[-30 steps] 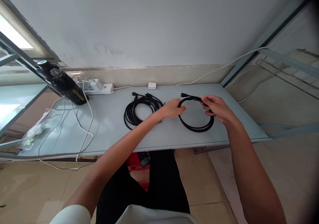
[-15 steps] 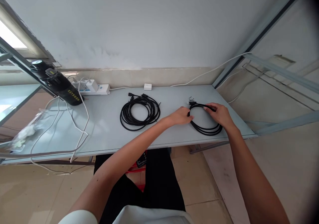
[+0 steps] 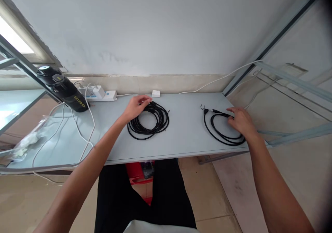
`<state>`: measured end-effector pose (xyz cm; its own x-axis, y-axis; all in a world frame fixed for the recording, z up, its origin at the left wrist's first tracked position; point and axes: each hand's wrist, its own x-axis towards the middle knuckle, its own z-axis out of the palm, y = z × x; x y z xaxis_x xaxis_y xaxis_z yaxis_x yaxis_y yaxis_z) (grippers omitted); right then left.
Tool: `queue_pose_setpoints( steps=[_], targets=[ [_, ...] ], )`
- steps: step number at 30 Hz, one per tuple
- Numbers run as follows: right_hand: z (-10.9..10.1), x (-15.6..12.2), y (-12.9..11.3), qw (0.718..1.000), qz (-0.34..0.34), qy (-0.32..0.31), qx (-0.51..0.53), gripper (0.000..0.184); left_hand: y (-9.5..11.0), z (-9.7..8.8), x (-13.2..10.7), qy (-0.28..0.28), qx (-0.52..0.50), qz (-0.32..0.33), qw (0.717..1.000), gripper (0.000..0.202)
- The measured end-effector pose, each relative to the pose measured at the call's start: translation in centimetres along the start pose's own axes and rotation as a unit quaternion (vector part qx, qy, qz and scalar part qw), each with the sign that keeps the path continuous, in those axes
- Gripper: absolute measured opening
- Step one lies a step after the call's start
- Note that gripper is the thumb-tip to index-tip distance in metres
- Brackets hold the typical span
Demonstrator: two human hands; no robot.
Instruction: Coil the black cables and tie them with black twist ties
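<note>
Two coils of black cable lie on the grey-blue tabletop. At the far edge of the left coil (image 3: 163, 122), my left hand (image 3: 136, 106) has its fingertips closed round the cable ends and hides some of the plugs there. The right coil (image 3: 223, 138) is looser and has a plug and a small wire tie at its far left end. My right hand (image 3: 242, 122) rests over the right side of this coil, thumb and forefinger spread apart. Part of the cable is hidden under this hand.
A black bottle (image 3: 68, 91) stands at the left beside a white power strip (image 3: 110, 95) and loose white cords (image 3: 92, 122). By the wall sits a small white box (image 3: 156, 93). A metal frame post (image 3: 249, 68) rises at the right; a clear plastic bag (image 3: 26, 143) lies far left.
My left hand has left the right coil and moved left to the left coil. The right coil has shifted slightly right and loosened, and my right hand's fingers have spread.
</note>
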<state>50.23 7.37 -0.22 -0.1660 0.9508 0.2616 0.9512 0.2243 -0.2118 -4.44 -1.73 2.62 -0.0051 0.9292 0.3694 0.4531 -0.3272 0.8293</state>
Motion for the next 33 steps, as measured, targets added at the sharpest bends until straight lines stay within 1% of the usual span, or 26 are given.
queue_pose_setpoints(
  steps=[2, 4, 5, 6, 7, 8, 10, 11, 15, 18, 19, 21, 22, 23, 24, 25, 27, 29, 30, 31, 33],
  targets=[
    [0.4, 1.8, -2.3, 1.0, -0.008, 0.009, 0.001, 0.044, -2.3, -1.6, -0.5, 0.084, 0.018, -0.011, 0.996, 0.033],
    [1.0, 3.9, -4.7, 0.999, -0.028, -0.014, 0.008, 0.045, -3.8, -2.5, -1.1, 0.144, 0.021, -0.015, 0.989, 0.036],
    [1.3, 5.0, -5.7, 0.999, -0.028, -0.039, 0.009, 0.047, -4.3, -2.7, -1.5, 0.166, 0.021, -0.017, 0.986, 0.037],
    [1.5, 6.1, -6.6, 0.995, -0.021, -0.097, 0.007, 0.047, -4.5, -2.9, -1.8, 0.184, 0.02, -0.017, 0.983, 0.037],
    [1.7, 7.2, -7.4, 0.991, -0.022, -0.131, 0.009, 0.041, -4.6, -3.0, -2.1, 0.197, 0.019, -0.014, 0.98, 0.037],
    [1.8, 8.1, -7.9, 0.988, -0.022, -0.154, 0.011, 0.029, -4.6, -3.0, -2.3, 0.205, 0.018, -0.011, 0.979, 0.036],
    [1.9, 9.7, -8.7, 0.981, -0.014, -0.193, 0.01, 0.01, -4.4, -3.1, -2.5, 0.205, 0.021, -0.002, 0.978, 0.034],
    [2.0, 10.3, -8.9, 0.98, -0.012, -0.2, 0.008, 0.006, -4.3, -3.1, -2.5, 0.2, 0.023, 0.0, 0.98, 0.033],
    [2.8, 11.9, -9.6, 0.984, -0.016, -0.177, -0.007, 0.007, -4.1, -3.0, -2.3, 0.179, 0.026, -0.009, 0.983, 0.03],
    [3.5, 12.2, -10.3, 0.985, -0.017, -0.169, -0.018, 0.004, -4.1, -2.8, -2.5, 0.162, 0.037, -0.015, 0.986, 0.029],
    [3.5, 12.0, -10.8, 0.987, -0.012, -0.162, -0.022, 0.006, -4.1, -2.8, -2.5, 0.154, 0.044, -0.016, 0.987, 0.029],
    [3.3, 11.4, -12.3, 0.993, -0.007, -0.116, -0.034, 0.016, -4.2, -2.8, -2.7, 0.129, 0.057, -0.021, 0.99, 0.029],
    [3.0, 10.9, -13.5, 0.997, -0.005, -0.066, -0.039, 0.022, -4.2, -2.8, -2.8, 0.113, 0.064, -0.025, 0.991, 0.03],
    [2.7, 10.3, -15.0, 0.999, -0.027, -0.011, -0.038, 0.029, -4.3, -2.9, -2.8, 0.097, 0.073, -0.028, 0.992, 0.032],
    [2.4, 9.6, -16.8, 0.997, -0.064, 0.026, -0.026, 0.034, -4.4, -3.0, -2.8, 0.079, 0.083, -0.032, 0.993, 0.033],
    [2.3, 9.0, -18.9, 0.995, -0.089, 0.037, 0.008, 0.036, -4.5, -3.1, -2.9, 0.063, 0.092, -0.038, 0.993, 0.034],
    [2.4, 7.8, -23.5, 0.983, -0.145, 0.004, 0.109, 0.031, -4.5, -3.4, -2.9, 0.036, 0.108, -0.051, 0.992, 0.033],
    [3.3, 6.9, -27.9, 0.959, -0.201, -0.031, 0.197, 0.024, -4.5, -3.6, -2.9, 0.017, 0.116, -0.054, 0.992, 0.032],
    [4.1, 6.6, -29.7, 0.949, -0.218, -0.043, 0.222, 0.022, -4.4, -3.7, -2.9, 0.012, 0.118, -0.05, 0.992, 0.032],
    [4.9, 6.4, -31.2, 0.943, -0.226, -0.049, 0.24, 0.02, -4.4, -3.7, -3.0, 0.011, 0.119, -0.045, 0.992, 0.032],
    [6.8, 5.9, -33.2, 0.931, -0.244, -0.054, 0.267, 0.018, -4.2, -3.7, -3.0, 0.014, 0.115, -0.042, 0.992, 0.032]
  ],
)
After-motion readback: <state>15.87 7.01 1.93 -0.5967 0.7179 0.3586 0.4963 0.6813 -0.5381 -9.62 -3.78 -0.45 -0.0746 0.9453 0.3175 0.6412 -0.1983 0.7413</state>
